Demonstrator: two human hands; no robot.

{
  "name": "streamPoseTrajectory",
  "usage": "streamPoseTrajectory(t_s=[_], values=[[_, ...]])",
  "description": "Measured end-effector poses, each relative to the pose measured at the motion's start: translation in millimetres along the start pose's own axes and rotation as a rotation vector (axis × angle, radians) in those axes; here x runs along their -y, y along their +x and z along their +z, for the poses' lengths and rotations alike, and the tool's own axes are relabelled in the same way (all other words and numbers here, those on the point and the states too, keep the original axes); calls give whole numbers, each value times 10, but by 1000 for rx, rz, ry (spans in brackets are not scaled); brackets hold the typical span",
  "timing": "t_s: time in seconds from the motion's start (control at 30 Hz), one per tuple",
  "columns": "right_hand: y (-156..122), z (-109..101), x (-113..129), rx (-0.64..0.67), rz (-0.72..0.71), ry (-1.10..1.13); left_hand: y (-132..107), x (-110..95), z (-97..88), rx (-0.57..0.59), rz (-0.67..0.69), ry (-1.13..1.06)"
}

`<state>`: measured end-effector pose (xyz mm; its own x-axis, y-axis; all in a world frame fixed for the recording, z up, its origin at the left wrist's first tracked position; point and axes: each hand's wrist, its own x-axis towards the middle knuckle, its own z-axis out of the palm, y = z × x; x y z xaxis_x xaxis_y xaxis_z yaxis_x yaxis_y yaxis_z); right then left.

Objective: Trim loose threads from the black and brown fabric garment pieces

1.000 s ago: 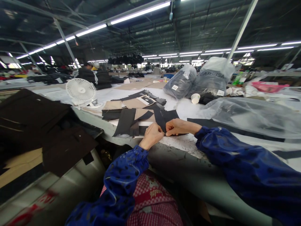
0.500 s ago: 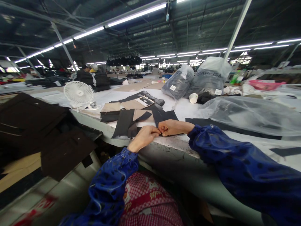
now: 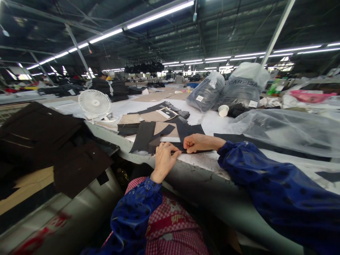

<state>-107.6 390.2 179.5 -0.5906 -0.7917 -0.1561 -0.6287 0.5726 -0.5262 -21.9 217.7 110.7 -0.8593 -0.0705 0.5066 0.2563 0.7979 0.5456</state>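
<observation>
I have both hands at the front edge of the surface (image 3: 202, 160), with the blue dotted sleeves (image 3: 247, 166) coming in from below and the checked apron (image 3: 170, 226) closest to the lens. The right hand (image 3: 202, 142) lies palm down, its fingers (image 3: 187, 145) curled in and closed in a tight pinch on the near edge of a black panel (image 3: 190, 131). That panel spreads just ahead of the fingers, flat on the surface.

The left hand (image 3: 164, 159) sits just beside the right, its bent fingertips on dark cloth. From here I cannot tell whether they grip it or only press it down. For clean handling, I judge that a small, even pinch close to the edge is best, since it leaves the cloth less likely to drag the layers beneath. The two hands should stay close so the edge stays flat.

Just past the fingers lie more black pieces (image 3: 142, 136) and beige card patterns (image 3: 166, 129). To the left of the hands sits a heap of dark brown cloth (image 3: 53, 141), and a white fan (image 3: 95, 104) stands farther along. To the right, a clear plastic sheet (image 3: 281, 131) spreads over the surface, with a paper cup (image 3: 223, 110) and two full grey bags (image 3: 207, 92) (image 3: 243, 86) beyond the fingers.
</observation>
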Motion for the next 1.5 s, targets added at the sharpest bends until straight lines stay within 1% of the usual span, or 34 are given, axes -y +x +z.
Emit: streamPoseTrajectory(t_s=[0.1, 0.17, 0.27, 0.37, 0.43, 0.5, 0.57, 0.6, 0.67, 0.77, 0.83, 0.9, 0.97, 1.03, 1.1, 1.17, 1.23, 1.37, 1.5], values=[[18, 12, 4, -15, 11, -27, 42, -47, 17, 10, -111, -12], [43, 30, 27, -39, 36, -69, 63, -71, 8, 37, -145, -8], [92, 64, 88, -75, 102, -114, 79, -82, -29, 68, -136, -1], [143, 82, 139, -70, 153, -118, 88, -81, -67, 105, -133, 33], [168, 71, 149, -45, 138, -135, 98, -90, -78, 115, -148, 70], [171, 35, 137, -31, 77, -197, 109, -126, -65, 117, -156, 99], [136, -23, 109, -22, 27, -287, 113, -202, -13, 126, -140, 112], [102, -56, 90, -15, 25, -331, 112, -256, 30, 135, -123, 115], [5, -124, 45, 1, 69, -393, 108, -391, 139, 153, -77, 115], [-159, -202, -38, 14, 138, -382, 133, -587, 283, 180, 6, 106], [-239, -223, -99, 32, 155, -322, 180, -648, 292, 213, 62, 85], [-281, -222, -161, 55, 178, -206, 230, -626, 211, 259, 111, 55], [-297, -211, -219, 66, 197, -75, 257, -541, 72, 267, 139, -9], [-303, -204, -265, 64, 202, 7, 238, -437, -63, 198, 137, -89], [-312, -203, -290, 58, 195, 23, 175, -352, -135, 127, 158, -69], [-325, -205, -293, 47, 192, 31, 92, -304, -119, 105, 201, 39], [-340, -204, -283, 38, 190, 31, 23, -291, -37, 91, 210, 131], [-361, -195, -289, 28, 177, 28, 13, -316, 126, 54, 129, 180], [-358, -183, -338, 21, 166, 13, 107, -344, 137, 121, -20, 130]])
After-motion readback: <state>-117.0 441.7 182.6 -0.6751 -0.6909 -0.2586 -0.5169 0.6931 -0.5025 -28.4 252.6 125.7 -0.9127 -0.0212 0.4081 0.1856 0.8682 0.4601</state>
